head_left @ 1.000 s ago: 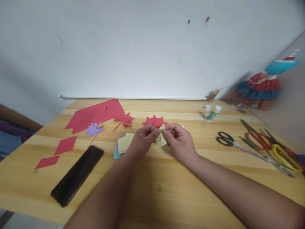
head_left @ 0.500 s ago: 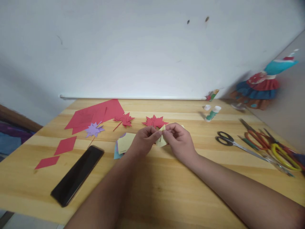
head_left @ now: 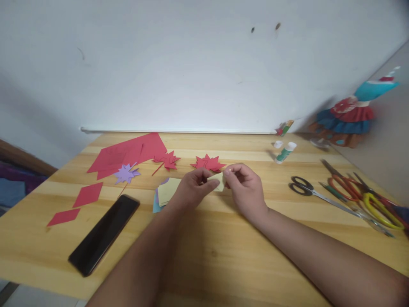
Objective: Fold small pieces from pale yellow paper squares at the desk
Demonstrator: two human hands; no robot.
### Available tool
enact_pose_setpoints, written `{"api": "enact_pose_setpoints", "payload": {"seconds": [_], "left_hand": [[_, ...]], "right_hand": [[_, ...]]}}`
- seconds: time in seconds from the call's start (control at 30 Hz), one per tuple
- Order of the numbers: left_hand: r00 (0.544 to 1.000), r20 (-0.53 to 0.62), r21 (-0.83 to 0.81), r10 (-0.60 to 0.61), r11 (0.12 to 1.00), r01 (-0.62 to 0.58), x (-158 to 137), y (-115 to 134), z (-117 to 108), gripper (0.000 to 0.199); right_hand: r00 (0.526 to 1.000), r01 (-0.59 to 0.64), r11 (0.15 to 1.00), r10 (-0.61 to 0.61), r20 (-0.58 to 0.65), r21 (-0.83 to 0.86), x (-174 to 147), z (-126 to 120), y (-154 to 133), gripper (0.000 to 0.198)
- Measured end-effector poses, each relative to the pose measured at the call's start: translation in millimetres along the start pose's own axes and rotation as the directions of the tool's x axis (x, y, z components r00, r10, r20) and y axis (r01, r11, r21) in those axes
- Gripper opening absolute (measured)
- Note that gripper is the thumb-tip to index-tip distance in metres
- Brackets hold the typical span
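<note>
Between my two hands is a small piece of pale yellow paper (head_left: 219, 182), held above the table. My left hand (head_left: 195, 186) pinches its left side, the thumb lying across the front. On its right edge, my right hand (head_left: 244, 185) pinches the paper between thumb and fingers. Partly behind my left wrist lies a stack of coloured paper pieces (head_left: 168, 190), pale yellow on top, with purple and blue showing underneath. Just beyond my hands rests a red paper leaf (head_left: 207, 162). Another red paper leaf (head_left: 168, 160) with a stem lies to its left.
At left are red paper sheets (head_left: 128, 154), a purple paper leaf (head_left: 127, 174), red paper diamonds (head_left: 88, 194) and a black phone (head_left: 105, 234). On the right lie black-handled scissors (head_left: 302, 186), more scissors (head_left: 381, 209) and a glue stick (head_left: 286, 152). A white wall (head_left: 179, 68) stands behind.
The yellow paper has turned, so a flat face shows where a pointed fold stood up before. My right hand has shifted slightly right, and the fingertips are farther apart.
</note>
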State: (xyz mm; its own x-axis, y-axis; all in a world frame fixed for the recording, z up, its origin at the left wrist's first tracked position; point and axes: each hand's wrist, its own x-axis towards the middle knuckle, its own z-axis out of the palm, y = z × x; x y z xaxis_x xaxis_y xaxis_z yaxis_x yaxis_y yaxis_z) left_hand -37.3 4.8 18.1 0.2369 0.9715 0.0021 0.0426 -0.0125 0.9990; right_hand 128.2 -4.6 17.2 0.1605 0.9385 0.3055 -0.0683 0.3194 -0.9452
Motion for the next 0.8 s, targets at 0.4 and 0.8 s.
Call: {"api": "enact_pose_setpoints", "payload": {"seconds": [0.4,0.8], "left_hand": [[0.943,-0.315,-0.200,0.110,0.963,-0.179,3.5,5.6,-1.3,0.035],[0.932,-0.332,-0.003,0.148,0.988,-0.157,-4.0,6.4,8.2,0.031]], "right_hand": [[0.922,-0.220,0.973,0.231,0.311,-0.073,-2.4,2.7,-2.1,0.016],[0.899,-0.308,0.951,0.285,0.332,0.020,-1.9,6.3,-2.9,0.026]]}}
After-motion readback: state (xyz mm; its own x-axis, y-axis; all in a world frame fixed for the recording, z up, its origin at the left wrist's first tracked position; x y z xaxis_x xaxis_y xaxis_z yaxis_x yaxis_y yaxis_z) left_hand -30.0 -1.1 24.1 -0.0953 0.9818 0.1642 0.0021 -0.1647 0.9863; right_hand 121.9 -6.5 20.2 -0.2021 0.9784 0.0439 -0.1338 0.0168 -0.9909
